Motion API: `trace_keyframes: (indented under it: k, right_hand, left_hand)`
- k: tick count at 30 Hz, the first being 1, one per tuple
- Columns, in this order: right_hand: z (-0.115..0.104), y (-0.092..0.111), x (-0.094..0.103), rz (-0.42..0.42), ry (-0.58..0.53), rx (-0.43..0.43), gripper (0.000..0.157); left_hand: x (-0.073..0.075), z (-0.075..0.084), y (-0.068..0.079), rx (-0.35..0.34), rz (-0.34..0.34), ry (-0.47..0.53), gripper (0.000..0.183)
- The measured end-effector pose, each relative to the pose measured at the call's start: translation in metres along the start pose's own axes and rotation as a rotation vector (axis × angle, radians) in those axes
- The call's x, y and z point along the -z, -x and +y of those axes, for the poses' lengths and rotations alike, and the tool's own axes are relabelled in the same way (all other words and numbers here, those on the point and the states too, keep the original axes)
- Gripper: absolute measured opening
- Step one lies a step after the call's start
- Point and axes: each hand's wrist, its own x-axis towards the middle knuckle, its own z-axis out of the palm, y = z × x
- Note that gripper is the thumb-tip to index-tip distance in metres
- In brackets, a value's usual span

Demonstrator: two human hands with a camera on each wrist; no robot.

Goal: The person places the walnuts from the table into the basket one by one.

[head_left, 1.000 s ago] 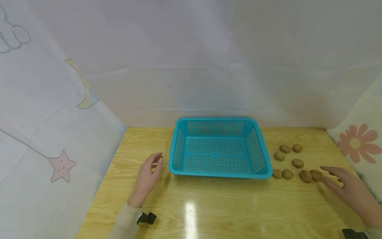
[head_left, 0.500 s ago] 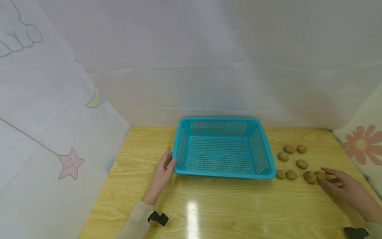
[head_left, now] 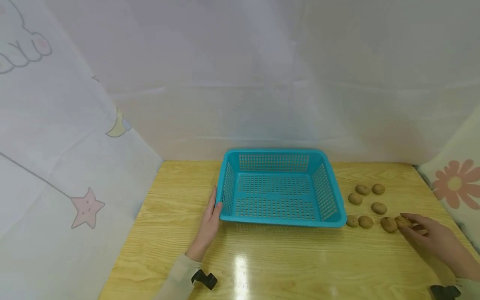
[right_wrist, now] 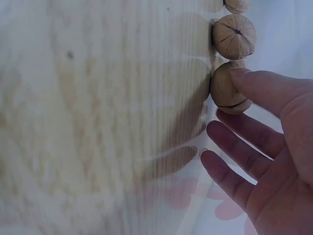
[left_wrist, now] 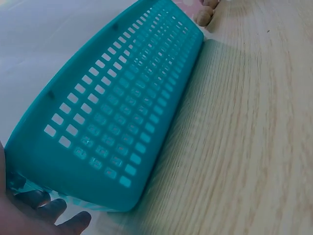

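Note:
A turquoise plastic basket [head_left: 275,223] with perforated walls stands on the table. My left hand [head_left: 207,227] holds its left rim, thumb at the top edge and fingers along the outside of the end wall. In the left wrist view, the curled fingers [left_wrist: 51,210] show below the rim of the basket [left_wrist: 73,161]. Far to the right, my right hand [head_left: 431,235] pinches a walnut [head_left: 403,223]. In the right wrist view, the thumb lies on that walnut [right_wrist: 224,88], with the other fingers spread on its far side. Another walnut [right_wrist: 235,36] sits right beside it.
Several more walnuts lie between the basket and my right hand, such as one walnut [head_left: 379,208] and a pair by the basket's corner. The wooden table [head_left: 285,262] meets a pale cloth backdrop [head_left: 187,112] at the back and sides.
My left hand has moved right and taken hold of the basket's left rim. My right hand has closed its thumb and fingers on the rightmost walnut. The head view has shifted slightly.

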Motion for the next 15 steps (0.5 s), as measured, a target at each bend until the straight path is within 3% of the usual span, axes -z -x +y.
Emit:
trace_keyframes:
  k: [4,10,15]
  right_hand:
    - [0.001,0.001,-0.002,0.015,-0.009,0.009,0.058]
    - [0.003,0.002,0.000,0.046,0.014,0.037,0.052]
    - [0.003,0.001,0.006,0.122,0.057,0.123,0.042]
  left_hand:
    - [-0.003,-0.004,0.000,-0.017,0.028,0.009,0.053]
    - [-0.005,-0.027,-0.005,-0.027,0.059,0.012,0.051]
    - [-0.005,-0.032,-0.006,-0.023,0.066,-0.012,0.050]
